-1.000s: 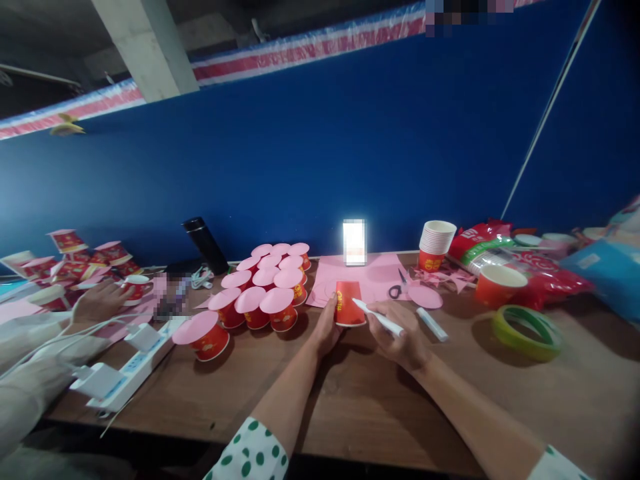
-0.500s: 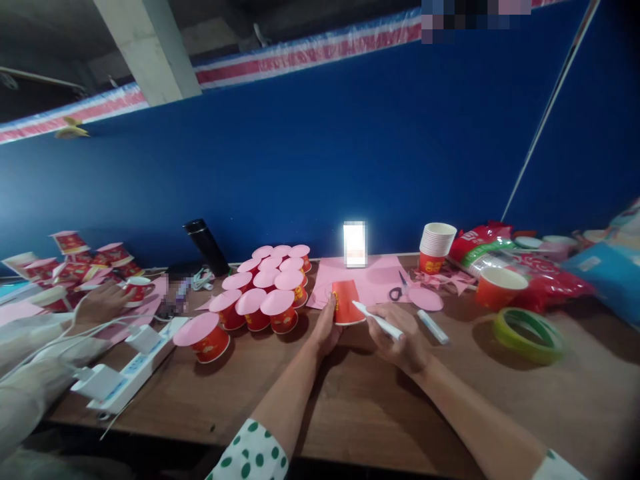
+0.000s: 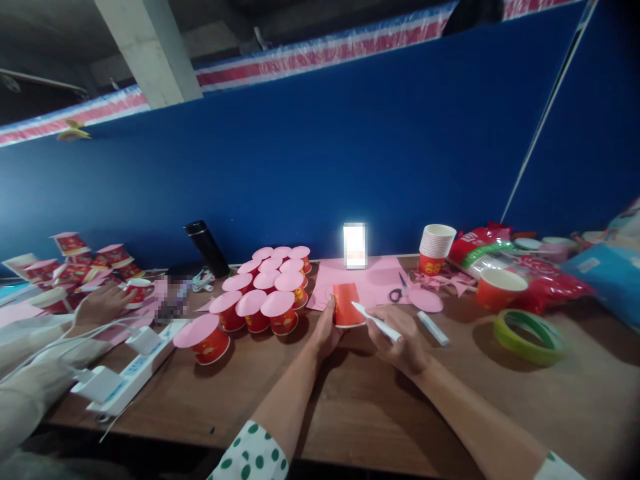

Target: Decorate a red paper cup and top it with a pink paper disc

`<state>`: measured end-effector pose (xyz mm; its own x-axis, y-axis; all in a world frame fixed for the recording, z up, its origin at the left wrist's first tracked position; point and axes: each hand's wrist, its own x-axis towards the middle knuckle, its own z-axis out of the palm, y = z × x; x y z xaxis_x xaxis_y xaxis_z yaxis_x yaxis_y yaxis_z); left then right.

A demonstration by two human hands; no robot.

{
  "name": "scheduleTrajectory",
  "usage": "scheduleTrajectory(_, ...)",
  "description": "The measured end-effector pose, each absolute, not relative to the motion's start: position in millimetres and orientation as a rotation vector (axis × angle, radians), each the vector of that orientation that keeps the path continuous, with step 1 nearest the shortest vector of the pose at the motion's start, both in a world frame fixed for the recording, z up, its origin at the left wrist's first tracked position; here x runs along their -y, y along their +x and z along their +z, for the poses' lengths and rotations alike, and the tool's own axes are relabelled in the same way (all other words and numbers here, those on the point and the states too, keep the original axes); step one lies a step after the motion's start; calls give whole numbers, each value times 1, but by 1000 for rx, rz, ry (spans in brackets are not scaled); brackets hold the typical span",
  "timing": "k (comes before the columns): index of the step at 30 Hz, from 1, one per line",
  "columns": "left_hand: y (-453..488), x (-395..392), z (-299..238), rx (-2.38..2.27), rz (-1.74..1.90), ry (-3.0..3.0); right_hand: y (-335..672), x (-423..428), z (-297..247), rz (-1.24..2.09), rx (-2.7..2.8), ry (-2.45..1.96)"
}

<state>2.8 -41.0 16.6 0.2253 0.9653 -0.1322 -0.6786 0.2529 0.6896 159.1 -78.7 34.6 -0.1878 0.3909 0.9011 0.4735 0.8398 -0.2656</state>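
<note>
My left hand [image 3: 327, 333] is closed around the left side of a red paper cup [image 3: 349, 305], which is held upside down with its white rim at the bottom. A white marker [image 3: 380, 323] sits in my right hand [image 3: 404, 341], its tip at the right side of the cup. To the right of that hand lies the marker's white cap or a second white stick [image 3: 433, 329]. Behind the cup is a pink paper sheet [image 3: 330, 272], with scissors [image 3: 396, 294] and a pink paper disc [image 3: 426, 299] at its right.
Several red cups topped with pink discs [image 3: 277, 304] stand left of my hands. A power strip [image 3: 135, 373] and a co-worker's hand [image 3: 103, 303] are farther left. Green tape [image 3: 529, 337], an upright cup [image 3: 501, 288] and stacked cups [image 3: 436, 250] are at right. A black flask [image 3: 206, 247] stands behind.
The cup has turned slightly in my left hand, so less of its yellow print shows. The marker stays at its side.
</note>
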Motion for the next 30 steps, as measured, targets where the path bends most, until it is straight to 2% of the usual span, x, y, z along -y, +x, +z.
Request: scheduleTrajectory(30,5,40,12,-544,1186,665,159,78,34,-64,1838,-672)
